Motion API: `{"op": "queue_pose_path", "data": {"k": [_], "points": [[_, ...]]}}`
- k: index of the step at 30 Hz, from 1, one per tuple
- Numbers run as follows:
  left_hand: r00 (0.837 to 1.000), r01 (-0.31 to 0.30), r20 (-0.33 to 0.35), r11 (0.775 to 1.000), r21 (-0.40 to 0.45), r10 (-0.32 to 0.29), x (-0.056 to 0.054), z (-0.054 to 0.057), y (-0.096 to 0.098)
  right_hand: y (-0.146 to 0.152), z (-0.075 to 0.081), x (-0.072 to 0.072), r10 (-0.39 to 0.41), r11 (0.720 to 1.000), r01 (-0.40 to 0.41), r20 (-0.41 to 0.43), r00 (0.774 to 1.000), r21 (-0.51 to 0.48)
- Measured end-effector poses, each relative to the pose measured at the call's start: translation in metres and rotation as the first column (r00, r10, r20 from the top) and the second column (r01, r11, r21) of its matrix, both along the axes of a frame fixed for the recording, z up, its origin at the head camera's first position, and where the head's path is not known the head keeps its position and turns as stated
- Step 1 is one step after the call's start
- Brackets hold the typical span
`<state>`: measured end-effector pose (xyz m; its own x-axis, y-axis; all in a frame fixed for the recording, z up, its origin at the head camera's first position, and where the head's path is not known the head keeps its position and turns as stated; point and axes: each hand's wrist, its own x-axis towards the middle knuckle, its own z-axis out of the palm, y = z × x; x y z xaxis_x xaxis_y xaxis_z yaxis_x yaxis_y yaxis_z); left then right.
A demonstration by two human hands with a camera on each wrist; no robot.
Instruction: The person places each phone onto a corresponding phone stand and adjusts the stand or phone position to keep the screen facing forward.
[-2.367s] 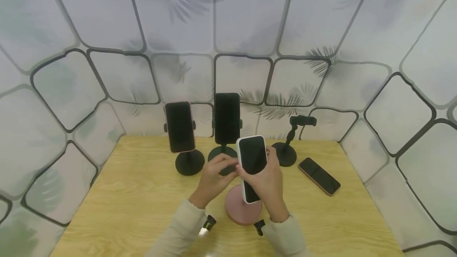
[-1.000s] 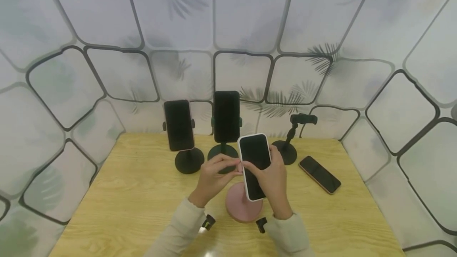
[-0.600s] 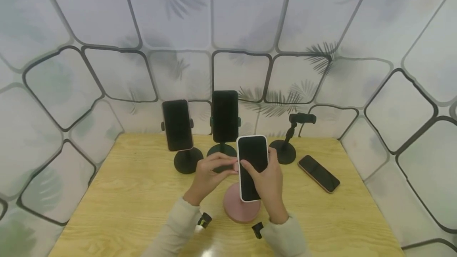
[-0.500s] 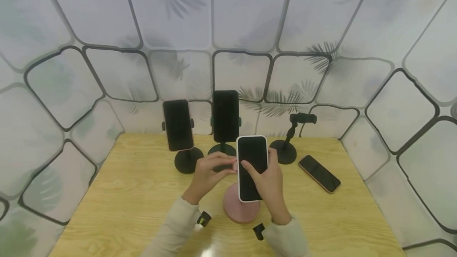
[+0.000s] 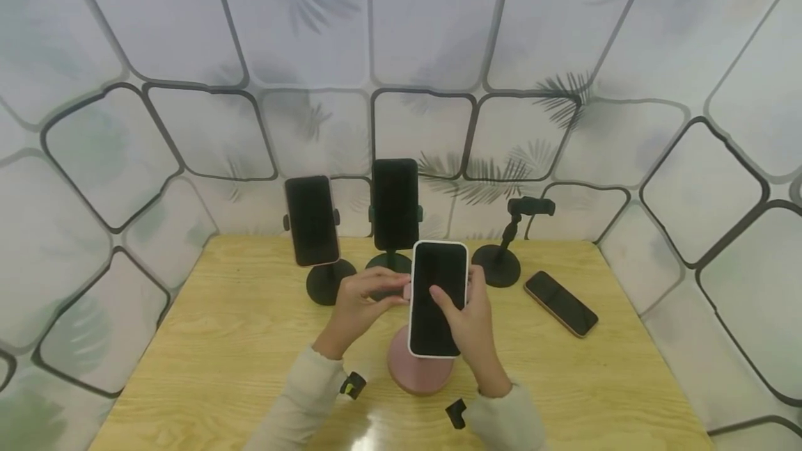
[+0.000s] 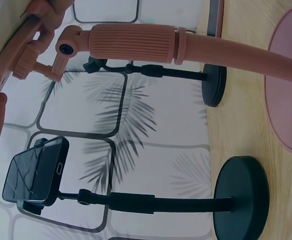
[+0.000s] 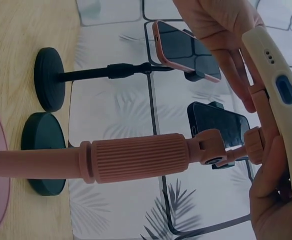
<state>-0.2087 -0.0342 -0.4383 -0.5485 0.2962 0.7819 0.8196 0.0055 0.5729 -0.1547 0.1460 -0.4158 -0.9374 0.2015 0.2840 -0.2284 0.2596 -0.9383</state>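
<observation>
A white-cased phone [image 5: 432, 326], its dark screen toward me, sits against the holder of a pink phone stand [image 5: 421, 371]. My right hand [image 5: 473, 329] grips the phone from its right side, thumb across the screen. At the left edge my left hand [image 5: 356, 305] pinches the pink clamp [image 5: 407, 291] between fingertips and thumb. The right wrist view shows the pink holder [image 7: 265, 112] behind the phone's bottom end, with fingers of both hands around it. In the left wrist view the ribbed pink stem [image 6: 133, 42] runs to the round base. Whether the clamp fully holds the phone is hidden.
Behind stand a black stand [image 5: 332, 282] with a pink-edged phone [image 5: 312, 221] and a green stand [image 5: 390, 261] with a dark phone [image 5: 395, 204]. A black stand [image 5: 498, 266] without a phone is at right. Beside it another phone [image 5: 560, 303] lies on the wooden table [image 5: 238, 360].
The white-cased phone has straightened from a tilt and shifted slightly left and down. My left hand has moved a little left with the pink clamp. My right thumb has slid further onto the screen.
</observation>
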Motion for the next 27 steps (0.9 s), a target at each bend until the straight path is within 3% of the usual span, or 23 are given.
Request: {"op": "queue_pose_path", "data": {"k": [4, 11, 15, 27], "points": [[0.999, -0.036, -0.028, 0.999, 0.002, 0.036, 0.0028, -0.0027, 0.0005, 0.0011, -0.0034, -0.002, 0.018, 1.0, -0.018, -0.047, 0.999, -0.007], [0.998, -0.044, -0.036, 0.999, 0.019, 0.045, 0.0063, -0.007, 0.0007, 0.0, -0.0085, -0.0037, 0.018, 1.0, -0.017, -0.147, 0.989, 0.011], [0.998, -0.061, -0.029, 0.998, 0.017, 0.061, 0.0065, -0.0073, 0.0003, -0.0012, -0.0084, -0.0042, 0.0, 1.0, 0.003, -0.135, 0.991, 0.021], [0.997, -0.034, 0.065, 0.999, 0.023, 0.033, 0.005, -0.005, 0.0022, -0.0011, -0.0002, -0.0055, -0.056, 0.993, 0.059, -0.038, 0.998, 0.1]]}}
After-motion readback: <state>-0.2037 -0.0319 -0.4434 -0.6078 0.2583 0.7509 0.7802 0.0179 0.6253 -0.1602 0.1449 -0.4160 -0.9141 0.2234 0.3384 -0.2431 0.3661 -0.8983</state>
